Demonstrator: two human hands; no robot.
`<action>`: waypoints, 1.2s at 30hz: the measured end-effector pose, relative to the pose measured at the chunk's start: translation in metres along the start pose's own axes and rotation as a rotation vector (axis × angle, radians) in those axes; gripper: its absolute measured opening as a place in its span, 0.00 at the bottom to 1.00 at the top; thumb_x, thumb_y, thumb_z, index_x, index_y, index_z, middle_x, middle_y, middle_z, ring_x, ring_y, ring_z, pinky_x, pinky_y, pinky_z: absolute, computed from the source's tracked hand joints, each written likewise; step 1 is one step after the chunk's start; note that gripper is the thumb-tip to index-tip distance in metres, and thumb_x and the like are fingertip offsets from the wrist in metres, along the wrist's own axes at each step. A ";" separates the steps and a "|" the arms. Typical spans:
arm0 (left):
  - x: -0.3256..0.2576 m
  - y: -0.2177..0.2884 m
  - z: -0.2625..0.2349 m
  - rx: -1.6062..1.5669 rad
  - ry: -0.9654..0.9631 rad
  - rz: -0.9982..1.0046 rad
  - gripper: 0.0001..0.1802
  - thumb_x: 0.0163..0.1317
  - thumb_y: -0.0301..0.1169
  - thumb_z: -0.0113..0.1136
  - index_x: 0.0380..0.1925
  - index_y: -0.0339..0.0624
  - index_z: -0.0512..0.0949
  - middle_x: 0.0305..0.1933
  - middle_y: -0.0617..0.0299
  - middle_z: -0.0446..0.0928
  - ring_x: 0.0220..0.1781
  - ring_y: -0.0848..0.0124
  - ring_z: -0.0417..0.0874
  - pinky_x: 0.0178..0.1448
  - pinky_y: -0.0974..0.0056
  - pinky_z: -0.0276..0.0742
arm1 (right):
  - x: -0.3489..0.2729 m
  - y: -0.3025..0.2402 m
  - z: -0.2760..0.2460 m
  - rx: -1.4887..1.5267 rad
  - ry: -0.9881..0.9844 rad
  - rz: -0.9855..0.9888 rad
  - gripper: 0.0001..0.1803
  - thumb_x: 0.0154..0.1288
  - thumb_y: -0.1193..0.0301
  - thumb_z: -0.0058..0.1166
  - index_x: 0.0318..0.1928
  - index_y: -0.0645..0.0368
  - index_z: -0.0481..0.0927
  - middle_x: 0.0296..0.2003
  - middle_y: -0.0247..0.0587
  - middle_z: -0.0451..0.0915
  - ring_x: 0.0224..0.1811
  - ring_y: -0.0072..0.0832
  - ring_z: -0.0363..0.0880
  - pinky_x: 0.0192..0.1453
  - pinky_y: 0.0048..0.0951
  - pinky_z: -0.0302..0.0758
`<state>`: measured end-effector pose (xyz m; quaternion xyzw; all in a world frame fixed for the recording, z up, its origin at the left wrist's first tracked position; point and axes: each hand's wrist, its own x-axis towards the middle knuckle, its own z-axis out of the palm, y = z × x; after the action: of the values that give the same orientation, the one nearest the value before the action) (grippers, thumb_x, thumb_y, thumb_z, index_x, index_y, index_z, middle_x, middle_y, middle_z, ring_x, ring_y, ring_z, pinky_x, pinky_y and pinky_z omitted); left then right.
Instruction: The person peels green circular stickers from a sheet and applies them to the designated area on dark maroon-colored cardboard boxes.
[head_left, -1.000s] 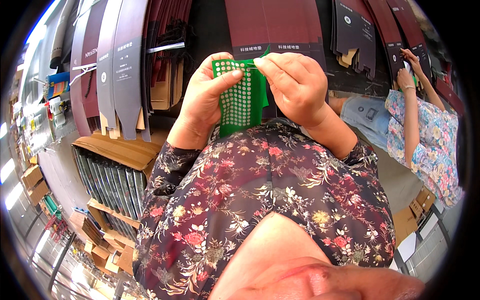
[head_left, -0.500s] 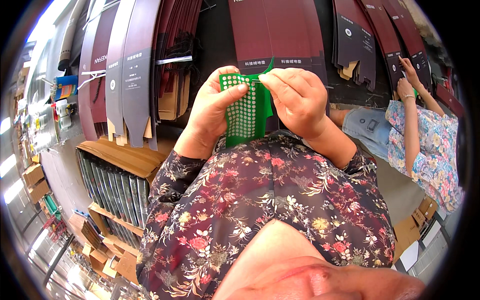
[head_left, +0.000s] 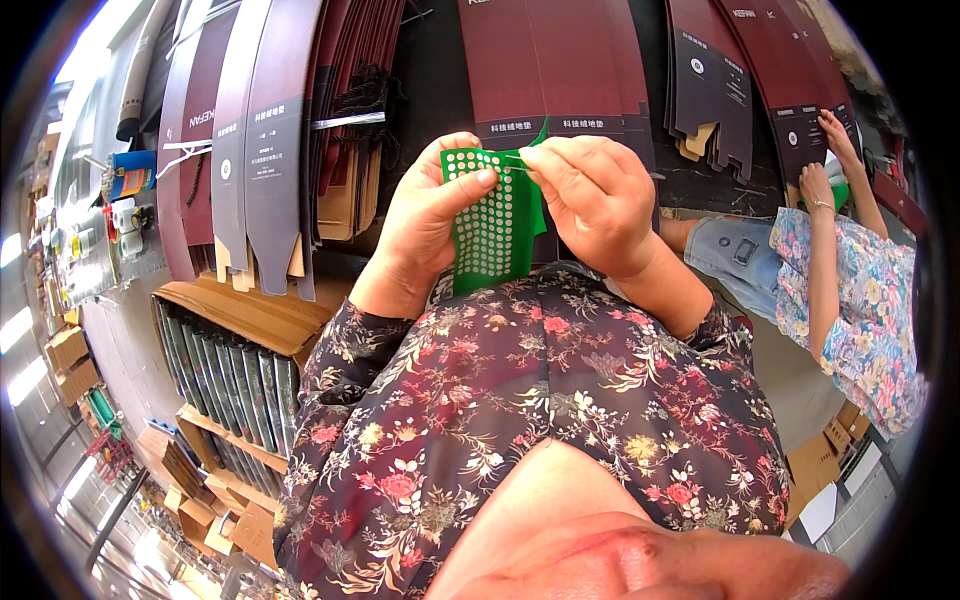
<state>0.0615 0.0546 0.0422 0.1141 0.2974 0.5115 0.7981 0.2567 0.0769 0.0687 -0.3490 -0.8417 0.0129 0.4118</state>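
Note:
A green sheet with rows of small pale round stickers [head_left: 492, 235] is upright before my chest. My left hand [head_left: 422, 210] is closed on its left edge, with the thumb pressed over the dots near the top. At the sheet's upper right, my right hand [head_left: 592, 200] pinches slim metal tweezers [head_left: 515, 161], whose two thin tips point left over the top rows of dots. Whether a sticker is on the tips is too small to tell. The right part of the green sheet is bent up behind my right fingertips.
Flat maroon and grey cartons [head_left: 545, 65] lie ahead on a black table [head_left: 425, 90]. Strapped carton bundles [head_left: 345, 120] stand at left, above an open cardboard box [head_left: 250, 310] of dark packs. At right, a co-worker's hands [head_left: 830, 165] touch another carton.
The tweezers' tips have parted slightly over the dots; my hands have barely moved. The co-worker's hands have shifted slightly right, and a green and white item now shows beside them.

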 end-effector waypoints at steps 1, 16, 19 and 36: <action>0.000 0.000 0.000 -0.002 0.000 0.001 0.17 0.63 0.19 0.64 0.50 0.42 0.73 0.41 0.58 0.83 0.41 0.71 0.86 0.44 0.66 0.85 | 0.000 0.000 0.000 0.002 -0.004 -0.003 0.17 0.50 0.79 0.70 0.43 0.58 0.86 0.38 0.36 0.84 0.38 0.33 0.83 0.43 0.31 0.80; 0.000 -0.002 -0.001 -0.009 -0.052 0.065 0.16 0.63 0.17 0.63 0.49 0.41 0.73 0.43 0.56 0.83 0.42 0.70 0.86 0.47 0.65 0.86 | 0.000 0.001 0.000 -0.023 0.016 -0.040 0.16 0.48 0.78 0.62 0.42 0.57 0.85 0.36 0.35 0.84 0.38 0.33 0.84 0.40 0.34 0.79; 0.000 -0.002 -0.001 -0.014 -0.055 0.060 0.16 0.63 0.17 0.63 0.49 0.41 0.73 0.44 0.56 0.83 0.42 0.70 0.86 0.47 0.65 0.86 | -0.001 0.001 0.001 -0.013 0.024 -0.026 0.16 0.47 0.78 0.63 0.41 0.57 0.85 0.36 0.35 0.84 0.38 0.33 0.84 0.40 0.33 0.78; 0.000 -0.005 0.000 -0.041 -0.033 0.069 0.18 0.64 0.17 0.60 0.52 0.42 0.71 0.46 0.57 0.82 0.45 0.69 0.86 0.49 0.64 0.85 | 0.000 -0.004 0.002 0.291 -0.002 0.234 0.14 0.56 0.77 0.67 0.45 0.59 0.84 0.39 0.41 0.83 0.38 0.39 0.82 0.42 0.36 0.80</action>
<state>0.0650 0.0522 0.0404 0.1161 0.2696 0.5428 0.7869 0.2529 0.0742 0.0690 -0.3813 -0.7849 0.1827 0.4529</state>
